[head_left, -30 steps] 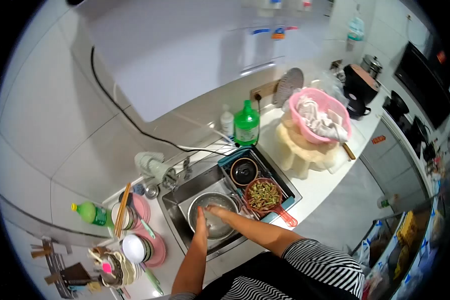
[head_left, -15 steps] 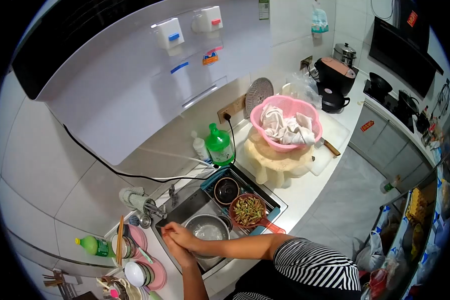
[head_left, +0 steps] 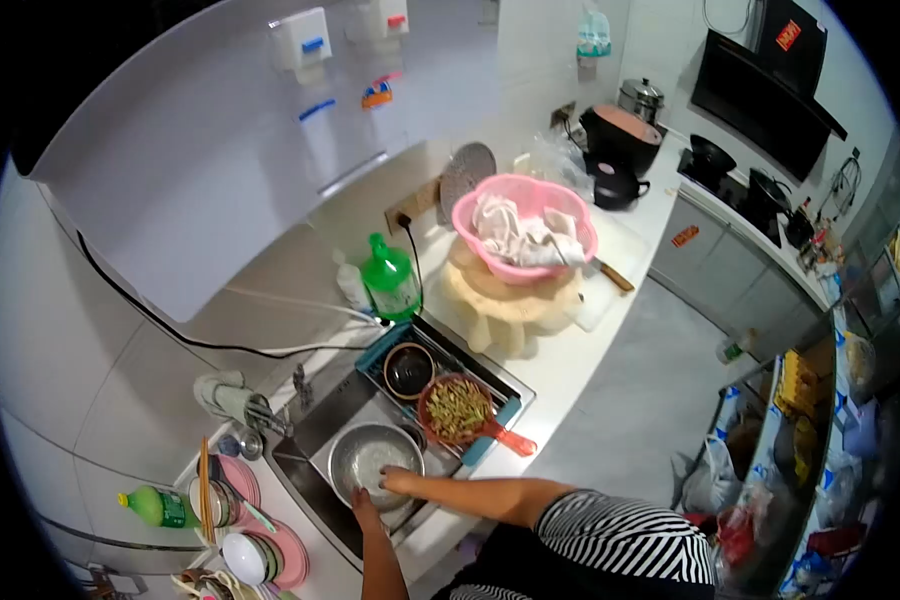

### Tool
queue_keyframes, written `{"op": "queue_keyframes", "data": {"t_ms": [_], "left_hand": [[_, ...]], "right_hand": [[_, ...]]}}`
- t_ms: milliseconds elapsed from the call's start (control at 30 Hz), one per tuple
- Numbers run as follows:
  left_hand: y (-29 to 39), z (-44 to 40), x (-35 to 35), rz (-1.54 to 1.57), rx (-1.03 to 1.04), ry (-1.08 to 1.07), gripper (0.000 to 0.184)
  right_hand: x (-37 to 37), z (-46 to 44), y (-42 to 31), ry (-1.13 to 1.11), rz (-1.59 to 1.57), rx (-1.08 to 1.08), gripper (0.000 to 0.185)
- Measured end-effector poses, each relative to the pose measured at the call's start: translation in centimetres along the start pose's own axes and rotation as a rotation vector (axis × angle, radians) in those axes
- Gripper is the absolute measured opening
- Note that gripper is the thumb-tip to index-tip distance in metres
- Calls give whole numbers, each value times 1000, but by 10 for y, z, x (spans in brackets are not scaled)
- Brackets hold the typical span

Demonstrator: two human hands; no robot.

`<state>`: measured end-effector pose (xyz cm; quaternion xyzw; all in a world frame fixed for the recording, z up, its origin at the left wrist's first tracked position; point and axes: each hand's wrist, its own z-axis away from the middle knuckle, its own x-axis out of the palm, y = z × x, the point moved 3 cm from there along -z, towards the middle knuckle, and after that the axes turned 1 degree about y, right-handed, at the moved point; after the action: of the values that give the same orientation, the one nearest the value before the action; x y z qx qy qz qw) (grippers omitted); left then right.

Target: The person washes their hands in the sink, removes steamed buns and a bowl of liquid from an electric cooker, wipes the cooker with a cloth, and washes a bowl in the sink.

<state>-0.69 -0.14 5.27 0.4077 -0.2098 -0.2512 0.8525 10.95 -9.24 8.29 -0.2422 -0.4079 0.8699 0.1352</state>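
A round metal basin (head_left: 348, 462) with some clear liquid in it stands in the steel sink (head_left: 300, 462). My left hand (head_left: 366, 508) is at its near rim, fingertips reaching to the inner wall. Close beside it, my right hand (head_left: 400, 481) reaches over the rim into the basin, fingers bent downward. The fingers are small and partly hidden, so I cannot tell whether either hand grips the basin. To the right, a reddish-brown handled pan (head_left: 457, 408) of cut green beans rests on a rack over the sink, beside a dark round pot (head_left: 409, 370).
The faucet (head_left: 300, 385) is behind the sink. Stacked bowls (head_left: 250, 558) and pink plates (head_left: 292, 552) stand at left. A pink basket (head_left: 470, 215) of white cloth sits farther right, near a knife (head_left: 616, 276) on a white board. A green bottle (head_left: 390, 280) stands by the wall.
My hands were together above the left side of the basin; they have come apart and moved down to its near side. The camera view has shifted, moving the scene leftward.
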Motion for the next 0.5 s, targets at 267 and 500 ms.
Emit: {"op": "queue_keyframes", "data": {"t_ms": [267,500], "left_hand": [[176,99,77,313,531,-175,34],[203,164,90,-20,1195,-26,43]], "right_hand": [[-37,78,-178,243,-521,-577,34],[-65,176,-217,446,-343,-1034,38]]}}
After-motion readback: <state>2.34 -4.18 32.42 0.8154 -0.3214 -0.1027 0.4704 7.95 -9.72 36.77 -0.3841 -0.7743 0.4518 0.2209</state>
